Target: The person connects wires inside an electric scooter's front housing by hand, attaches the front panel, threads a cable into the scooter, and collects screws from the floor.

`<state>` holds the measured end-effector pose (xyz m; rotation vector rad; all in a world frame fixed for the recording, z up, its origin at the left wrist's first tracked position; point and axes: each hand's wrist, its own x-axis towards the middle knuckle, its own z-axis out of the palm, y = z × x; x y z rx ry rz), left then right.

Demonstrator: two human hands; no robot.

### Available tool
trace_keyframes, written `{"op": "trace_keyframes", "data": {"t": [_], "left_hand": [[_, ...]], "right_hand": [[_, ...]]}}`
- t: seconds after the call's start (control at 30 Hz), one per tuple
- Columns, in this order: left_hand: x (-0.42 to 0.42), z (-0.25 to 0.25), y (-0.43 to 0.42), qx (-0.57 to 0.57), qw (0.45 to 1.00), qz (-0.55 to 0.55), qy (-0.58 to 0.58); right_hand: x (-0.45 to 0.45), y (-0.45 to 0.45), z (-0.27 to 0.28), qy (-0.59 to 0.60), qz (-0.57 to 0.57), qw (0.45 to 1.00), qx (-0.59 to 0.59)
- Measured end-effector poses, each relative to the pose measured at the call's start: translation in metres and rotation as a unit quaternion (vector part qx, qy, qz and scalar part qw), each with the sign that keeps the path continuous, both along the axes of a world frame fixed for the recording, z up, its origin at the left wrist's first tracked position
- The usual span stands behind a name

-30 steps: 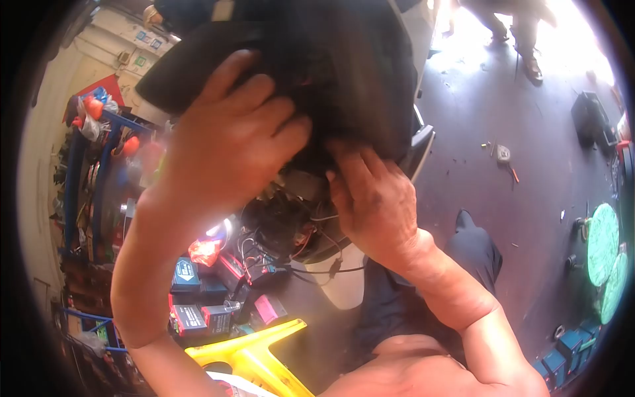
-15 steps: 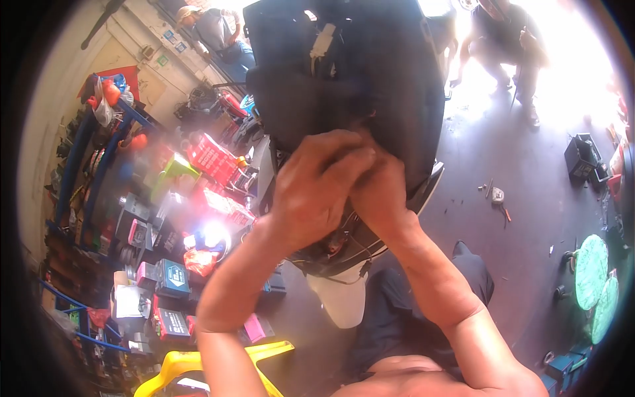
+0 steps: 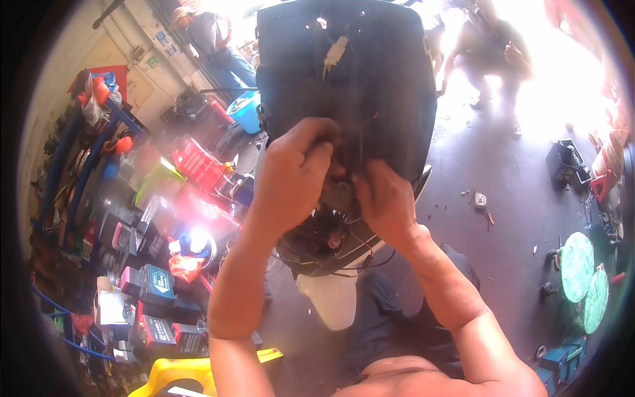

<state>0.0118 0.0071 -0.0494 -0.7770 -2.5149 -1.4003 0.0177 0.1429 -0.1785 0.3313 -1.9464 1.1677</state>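
Several bags [image 3: 99, 92] crowd the top of a blue rack [image 3: 63, 159] at the far left of my busy workshop. Boxes [image 3: 157, 283] stand in clusters on the floor beside it, with a yellow plastic seat [image 3: 175, 372] at the lower edge and a red bag [image 3: 202, 165] farther back. Beyond, a person [image 3: 208, 36] in a cap and jeans leans near a blue bucket [image 3: 245, 112].

At center, a large black cover [image 3: 390, 66] rises before me, a pale connector [image 3: 336, 51] on its upper part. My left hand [image 3: 291, 175] is at its lower left, fingers curled inward; whether they grasp anything, I cannot tell. Loose wires [image 3: 338, 241] show below and between my wrists, above a white panel [image 3: 331, 301]. My right hand [image 3: 387, 198] is at the cover's lower right, fingers bent toward the middle, the tips too dark to show what they grasp, if anything.

To the right, a second person [image 3: 489, 46] crouches against the glare. A black bin [image 3: 562, 162] sits on the dark floor, well apart from me, and two round green seats [image 3: 577, 268] stand nearer, above teal boxes [image 3: 555, 364].
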Motion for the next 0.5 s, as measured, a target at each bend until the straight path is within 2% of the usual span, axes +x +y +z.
{"op": "trace_keyframes", "data": {"t": [0.1,0.2,0.3,0.4,0.5], "left_hand": [[0.0,0.014,0.008,0.007,0.988,-0.004,-0.152],[-0.009,0.021,0.016,-0.067,0.98,-0.052,-0.181],[-0.021,0.009,0.025,-0.065,0.988,-0.109,-0.086],[-0.033,-0.003,0.031,0.0,0.997,-0.071,0.011],[-0.028,-0.004,0.031,0.153,0.984,-0.079,-0.048]], "right_hand": [[0.01,0.006,-0.01,-0.01,0.013,0.999,0.03],[0.017,0.014,-0.011,-0.011,0.056,0.997,0.045],[0.01,0.016,-0.005,0.018,0.063,0.996,0.058],[-0.002,0.017,-0.011,-0.017,0.022,0.998,0.056],[-0.004,0.001,0.003,-0.047,-0.01,0.999,-0.019]]}}
